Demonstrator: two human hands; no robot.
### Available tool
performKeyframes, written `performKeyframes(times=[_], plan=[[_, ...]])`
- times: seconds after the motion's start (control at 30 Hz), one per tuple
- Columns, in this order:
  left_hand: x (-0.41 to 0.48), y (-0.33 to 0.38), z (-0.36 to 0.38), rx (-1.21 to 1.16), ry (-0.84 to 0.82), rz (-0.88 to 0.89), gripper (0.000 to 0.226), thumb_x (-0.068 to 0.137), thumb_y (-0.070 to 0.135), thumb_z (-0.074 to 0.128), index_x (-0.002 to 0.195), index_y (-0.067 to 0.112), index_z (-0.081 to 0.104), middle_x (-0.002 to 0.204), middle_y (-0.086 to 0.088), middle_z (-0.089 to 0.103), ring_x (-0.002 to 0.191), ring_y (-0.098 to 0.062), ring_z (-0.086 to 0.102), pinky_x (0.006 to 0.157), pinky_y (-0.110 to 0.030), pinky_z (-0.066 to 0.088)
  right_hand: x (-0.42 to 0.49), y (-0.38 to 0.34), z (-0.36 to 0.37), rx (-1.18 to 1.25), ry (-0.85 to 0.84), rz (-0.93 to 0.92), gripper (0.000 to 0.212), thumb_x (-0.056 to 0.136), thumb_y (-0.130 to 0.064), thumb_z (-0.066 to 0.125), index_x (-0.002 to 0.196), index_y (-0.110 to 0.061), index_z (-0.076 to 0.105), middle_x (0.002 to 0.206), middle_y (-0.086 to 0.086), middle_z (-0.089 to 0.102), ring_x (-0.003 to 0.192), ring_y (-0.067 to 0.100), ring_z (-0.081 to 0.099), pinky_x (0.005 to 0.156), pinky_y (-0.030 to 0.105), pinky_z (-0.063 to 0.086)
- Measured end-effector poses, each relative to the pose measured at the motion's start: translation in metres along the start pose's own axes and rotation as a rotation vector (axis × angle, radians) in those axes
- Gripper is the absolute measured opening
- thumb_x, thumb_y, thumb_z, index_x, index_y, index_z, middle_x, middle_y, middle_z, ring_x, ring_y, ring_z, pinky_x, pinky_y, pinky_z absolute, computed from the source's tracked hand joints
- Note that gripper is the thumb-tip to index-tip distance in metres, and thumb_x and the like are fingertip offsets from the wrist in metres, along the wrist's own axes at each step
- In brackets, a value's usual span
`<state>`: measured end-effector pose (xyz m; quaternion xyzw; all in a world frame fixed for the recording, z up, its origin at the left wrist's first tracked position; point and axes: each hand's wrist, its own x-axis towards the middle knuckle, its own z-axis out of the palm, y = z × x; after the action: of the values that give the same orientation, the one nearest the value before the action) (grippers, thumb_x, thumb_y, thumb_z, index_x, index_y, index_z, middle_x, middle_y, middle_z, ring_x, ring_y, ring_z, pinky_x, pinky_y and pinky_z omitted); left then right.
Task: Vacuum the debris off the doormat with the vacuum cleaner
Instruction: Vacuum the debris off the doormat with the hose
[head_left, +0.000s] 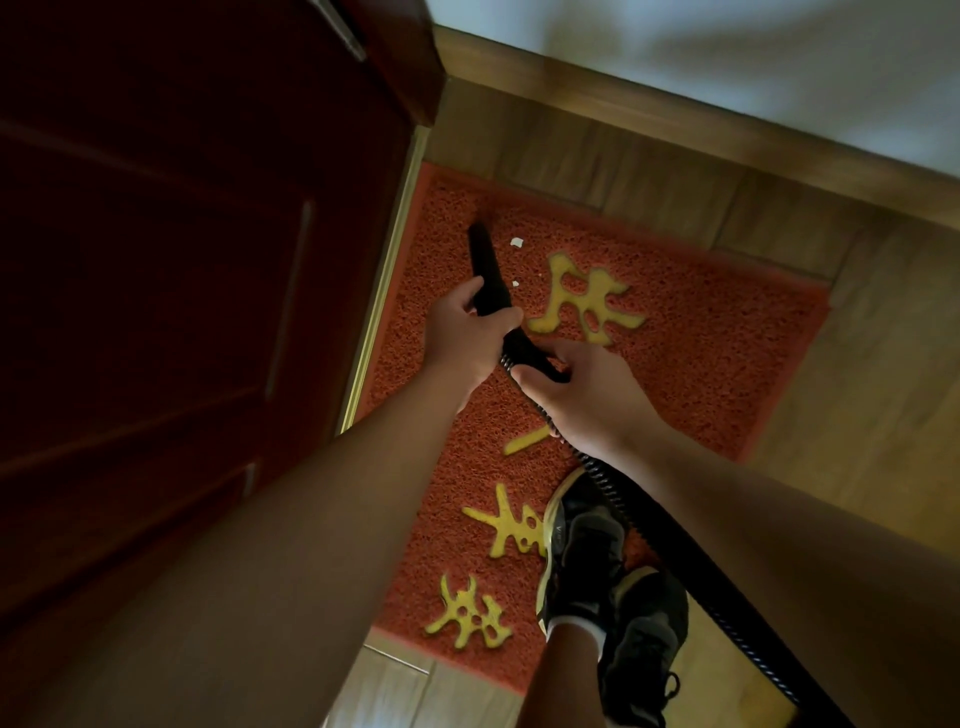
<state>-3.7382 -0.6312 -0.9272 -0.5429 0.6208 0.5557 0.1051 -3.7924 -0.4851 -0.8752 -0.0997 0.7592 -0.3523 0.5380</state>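
On the doormat, both hands grip the black vacuum nozzle.

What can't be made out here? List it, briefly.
Head view:
- Vacuum cleaner body: out of frame; the hose leaves at the bottom edge.
- Nozzle mouth: dark, faces the doormat; contact unclear.
- Nozzle-hose joint: covered by the left hand and right hand.
- White scraps: too small to identify.
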Motion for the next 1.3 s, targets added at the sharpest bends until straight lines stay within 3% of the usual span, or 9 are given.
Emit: performKeyframes(times=[0.13, 0.2, 0.37, 0.57, 0.67, 0.77, 0.93, 1.1, 1.3], plan=[[-0.005, -0.004, 0.001, -0.024, 0.013, -0.002, 0.057, 0.083, 0.025, 0.079, 0.138, 0.017, 0.063, 0.128, 0.000, 0.069, 0.113, -0.016, 0.067, 0.096, -0.037, 0.058, -0.002, 0.001, 0.002, -0.011, 0.003, 0.001, 0.026, 0.098, -0.039, 0.059, 0.112, -0.018, 0.066, 0.073, 0.014, 0.068, 0.052, 0.025, 0.054, 0.048, 0.034, 0.040], [-0.009, -0.006, 0.000, -0.027, 0.023, -0.013, 0.056, 0.085, 0.023, 0.079, 0.139, 0.017, 0.062, 0.128, 0.000, 0.069, 0.113, -0.016, 0.067, 0.095, -0.034, 0.059, -0.006, 0.001, 0.002, -0.015, -0.008, 0.003, 0.026, 0.098, -0.038, 0.059, 0.111, -0.016, 0.066, 0.073, 0.014, 0.068, 0.054, 0.034, 0.059, 0.049, 0.036, 0.042], [-0.016, -0.008, 0.000, 0.006, 0.035, -0.009, 0.056, 0.087, 0.024, 0.078, 0.140, 0.018, 0.061, 0.128, 0.001, 0.069, 0.111, -0.014, 0.067, 0.076, -0.016, 0.053, -0.014, 0.000, 0.003, -0.018, -0.018, 0.012, 0.025, 0.098, -0.037, 0.060, 0.115, -0.020, 0.065, 0.072, 0.011, 0.068, 0.065, 0.039, 0.067, 0.050, 0.037, 0.047], [-0.013, 0.000, -0.001, -0.034, 0.029, -0.016, 0.063, 0.088, 0.020, 0.079, 0.146, 0.018, 0.055, 0.135, 0.001, 0.064, 0.116, -0.017, 0.065, 0.092, -0.032, 0.058, -0.008, -0.003, 0.001, -0.006, 0.001, 0.013, 0.028, 0.099, -0.038, 0.059, 0.114, -0.016, 0.065, 0.074, 0.015, 0.068, 0.059, 0.041, 0.059, 0.050, 0.036, 0.043], [-0.007, 0.009, -0.001, -0.021, 0.012, -0.012, 0.065, 0.088, 0.021, 0.078, 0.148, 0.020, 0.054, 0.134, 0.004, 0.063, 0.114, -0.016, 0.065, 0.082, -0.023, 0.055, -0.001, -0.004, 0.001, 0.008, 0.019, 0.006, 0.027, 0.098, -0.039, 0.060, 0.115, -0.018, 0.065, 0.071, 0.014, 0.066, 0.052, 0.025, 0.053, 0.048, 0.033, 0.040], [-0.001, 0.012, 0.000, -0.005, 0.006, -0.011, 0.063, 0.089, 0.021, 0.077, 0.148, 0.020, 0.054, 0.133, 0.003, 0.064, 0.113, -0.016, 0.065, 0.075, -0.018, 0.050, 0.005, -0.004, 0.000, 0.004, 0.025, 0.001, 0.025, 0.099, -0.037, 0.059, 0.114, -0.018, 0.066, 0.073, 0.015, 0.068, 0.053, 0.024, 0.055, 0.047, 0.032, 0.040], [-0.005, 0.006, -0.002, 0.010, 0.028, -0.009, 0.068, 0.076, 0.034, 0.078, 0.140, 0.019, 0.061, 0.131, -0.001, 0.068, 0.113, -0.018, 0.067, 0.095, -0.036, 0.059, 0.005, -0.002, 0.004, -0.001, 0.020, -0.013, 0.026, 0.099, -0.038, 0.059, 0.116, -0.019, 0.065, 0.068, 0.008, 0.064, 0.051, 0.021, 0.053, 0.045, 0.031, 0.039], [-0.010, -0.001, -0.008, 0.004, 0.048, -0.024, 0.075, 0.064, 0.047, 0.075, 0.133, 0.021, 0.066, 0.125, 0.000, 0.070, 0.112, -0.018, 0.068, 0.096, -0.044, 0.059, 0.001, -0.001, 0.010, 0.002, 0.001, -0.020, 0.025, 0.099, -0.039, 0.059, 0.112, -0.019, 0.066, 0.070, 0.010, 0.066, 0.047, 0.017, 0.051, 0.044, 0.030, 0.040], [-0.016, 0.003, -0.008, -0.018, 0.028, -0.026, 0.063, 0.081, 0.028, 0.078, 0.141, 0.020, 0.061, 0.130, 0.000, 0.068, 0.113, -0.019, 0.067, 0.095, -0.039, 0.059, -0.006, -0.003, 0.008, -0.021, 0.006, -0.022, 0.023, 0.099, -0.038, 0.058, 0.111, -0.020, 0.066, 0.065, 0.004, 0.063, 0.046, 0.015, 0.049, 0.041, 0.028, 0.036]])
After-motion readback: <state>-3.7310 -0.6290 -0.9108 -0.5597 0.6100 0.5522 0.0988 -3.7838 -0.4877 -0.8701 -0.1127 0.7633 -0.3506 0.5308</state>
